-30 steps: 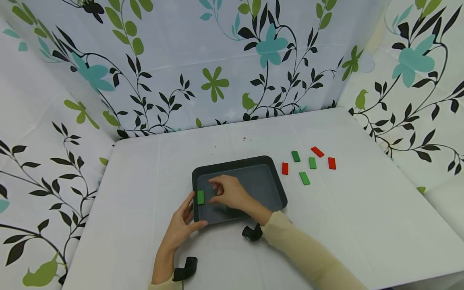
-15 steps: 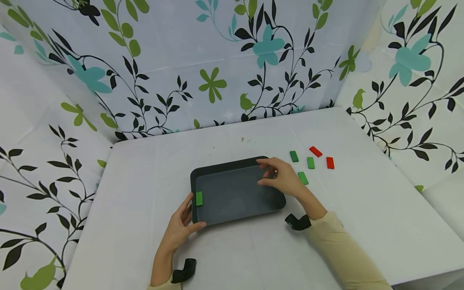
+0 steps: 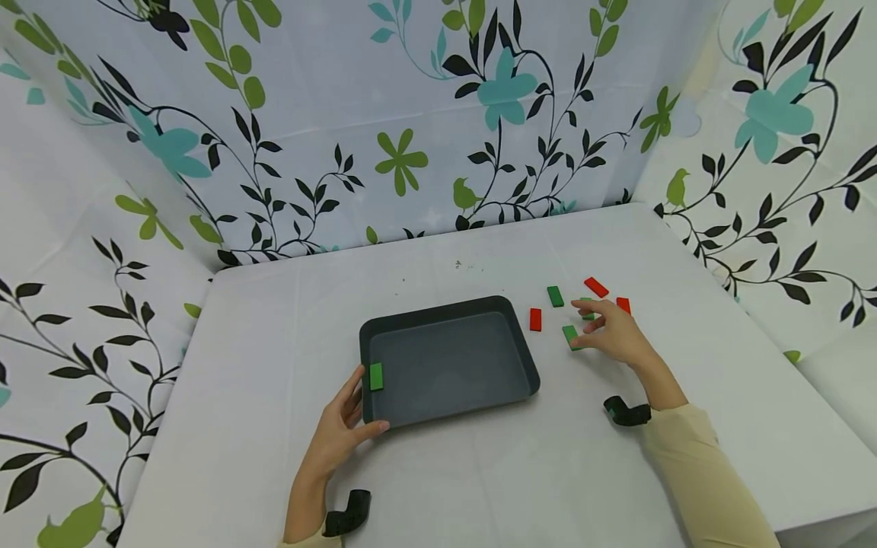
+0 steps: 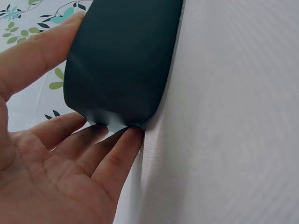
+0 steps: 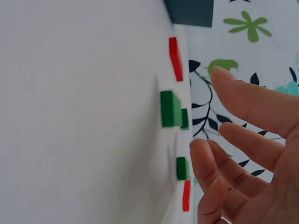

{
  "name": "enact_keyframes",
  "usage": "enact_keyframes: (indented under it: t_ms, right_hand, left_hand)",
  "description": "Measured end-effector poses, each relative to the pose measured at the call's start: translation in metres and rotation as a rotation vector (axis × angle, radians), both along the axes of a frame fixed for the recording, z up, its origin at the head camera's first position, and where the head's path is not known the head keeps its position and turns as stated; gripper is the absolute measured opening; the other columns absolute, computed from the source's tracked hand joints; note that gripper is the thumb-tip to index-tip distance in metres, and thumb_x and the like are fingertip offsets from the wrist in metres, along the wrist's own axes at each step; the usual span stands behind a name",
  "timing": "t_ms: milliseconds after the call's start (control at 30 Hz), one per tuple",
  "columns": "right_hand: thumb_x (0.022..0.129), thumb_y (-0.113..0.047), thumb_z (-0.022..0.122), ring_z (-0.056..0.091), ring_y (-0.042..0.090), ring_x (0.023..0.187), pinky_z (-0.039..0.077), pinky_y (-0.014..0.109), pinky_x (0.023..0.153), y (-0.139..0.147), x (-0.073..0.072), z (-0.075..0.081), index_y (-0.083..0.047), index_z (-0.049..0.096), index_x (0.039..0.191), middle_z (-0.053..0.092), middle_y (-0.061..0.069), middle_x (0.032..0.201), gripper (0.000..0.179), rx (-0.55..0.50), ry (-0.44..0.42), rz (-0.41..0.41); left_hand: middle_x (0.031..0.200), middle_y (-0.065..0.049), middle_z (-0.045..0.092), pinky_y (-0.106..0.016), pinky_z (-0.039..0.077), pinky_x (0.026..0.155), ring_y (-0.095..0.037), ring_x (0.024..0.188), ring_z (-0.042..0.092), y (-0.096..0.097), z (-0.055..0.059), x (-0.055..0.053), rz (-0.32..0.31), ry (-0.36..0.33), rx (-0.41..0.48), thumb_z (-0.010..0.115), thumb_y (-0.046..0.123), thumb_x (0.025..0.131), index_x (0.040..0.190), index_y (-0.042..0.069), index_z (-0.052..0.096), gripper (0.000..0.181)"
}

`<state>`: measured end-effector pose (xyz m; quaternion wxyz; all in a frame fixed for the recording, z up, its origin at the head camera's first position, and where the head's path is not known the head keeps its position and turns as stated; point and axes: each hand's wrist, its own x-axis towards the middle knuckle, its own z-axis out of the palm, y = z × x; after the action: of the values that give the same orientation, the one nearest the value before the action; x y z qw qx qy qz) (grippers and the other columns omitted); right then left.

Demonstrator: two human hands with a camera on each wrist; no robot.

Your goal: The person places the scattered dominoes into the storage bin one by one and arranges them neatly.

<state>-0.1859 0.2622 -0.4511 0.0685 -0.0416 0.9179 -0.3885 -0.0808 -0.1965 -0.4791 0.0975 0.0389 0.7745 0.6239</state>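
A dark grey baking tray (image 3: 452, 365) lies on the white table, with one green block (image 3: 376, 376) inside along its left end. My left hand (image 3: 339, 430) holds the tray's near left corner, fingertips against the end wall and thumb at the near rim; the left wrist view shows this tray (image 4: 121, 51) up close. To the right of the tray, my right hand (image 3: 613, 332) hovers with parted fingers and nothing between them. Its thumb tip overlaps the nearest green block (image 3: 570, 336); contact cannot be told. Another green block (image 3: 587, 303) is partly hidden behind the fingers.
Around the right hand lie a third loose green block (image 3: 555, 296) and red blocks: one beside the tray (image 3: 536, 319), one farther back (image 3: 596, 287), and a partly covered red block (image 3: 623, 304). Patterned curtains (image 3: 301, 152) border the table.
My right hand has moved right, from above the tray to the loose blocks, uncovering the red block beside the tray. The left hand stays at the tray's corner.
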Motion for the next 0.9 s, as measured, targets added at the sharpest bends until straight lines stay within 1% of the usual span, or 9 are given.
enact_keyframes:
  t_ms: [167,267,400,600,800,900]
  right_hand:
    - [0.078,-0.013,0.083,0.056,0.025,0.087,0.047,0.025,0.066,0.007,0.0,-0.006,0.001,0.051,0.139,0.054,0.025,0.123,0.071,0.002,-0.067,0.01]
    - [0.078,-0.011,0.082,0.055,0.023,0.086,0.048,0.024,0.067,0.007,0.0,-0.008,0.001,0.052,0.138,0.054,0.024,0.121,0.068,-0.003,-0.084,0.013]
    - [0.077,-0.01,0.082,0.054,0.023,0.085,0.047,0.024,0.066,0.007,0.0,-0.01,0.002,0.054,0.136,0.056,0.023,0.117,0.066,-0.007,-0.078,0.019]
    - [0.077,-0.01,0.082,0.054,0.024,0.086,0.047,0.027,0.069,0.007,0.0,-0.014,0.003,0.057,0.132,0.058,0.022,0.113,0.062,0.004,-0.06,0.024]
    - [0.078,-0.007,0.08,0.052,0.024,0.084,0.047,0.028,0.068,0.006,0.0,-0.015,0.004,0.061,0.127,0.058,0.016,0.096,0.055,0.026,-0.044,0.019]
    - [0.078,-0.007,0.08,0.052,0.023,0.083,0.048,0.028,0.067,0.005,0.0,-0.016,0.004,0.062,0.125,0.057,0.014,0.092,0.051,0.036,-0.032,0.016]
  left_hand:
    - [0.164,-0.015,0.011,-0.043,0.025,0.117,-0.041,0.148,0.018,0.0,0.0,0.0,0.003,-0.002,-0.003,0.08,0.002,0.077,0.157,0.008,0.017,0.102]
    - [0.164,-0.015,0.011,-0.043,0.025,0.117,-0.041,0.148,0.018,0.0,-0.001,0.0,0.001,-0.003,0.0,0.08,0.002,0.077,0.157,0.008,0.016,0.102]
    - [0.164,-0.015,0.011,-0.042,0.025,0.117,-0.04,0.149,0.018,0.0,0.0,0.0,0.003,-0.008,0.006,0.08,0.001,0.077,0.157,0.008,0.016,0.102]
    - [0.164,-0.014,0.012,-0.042,0.025,0.117,-0.04,0.148,0.018,0.001,0.001,0.0,0.011,-0.004,-0.009,0.08,0.002,0.077,0.157,0.009,0.018,0.101]
    - [0.164,-0.016,0.013,-0.043,0.025,0.116,-0.041,0.148,0.019,0.001,0.001,0.0,0.016,0.011,-0.019,0.08,0.002,0.077,0.157,0.008,0.019,0.101]
    - [0.164,-0.015,0.013,-0.043,0.025,0.116,-0.041,0.148,0.019,0.0,0.001,0.0,0.016,0.01,-0.021,0.08,0.003,0.077,0.157,0.008,0.018,0.101]
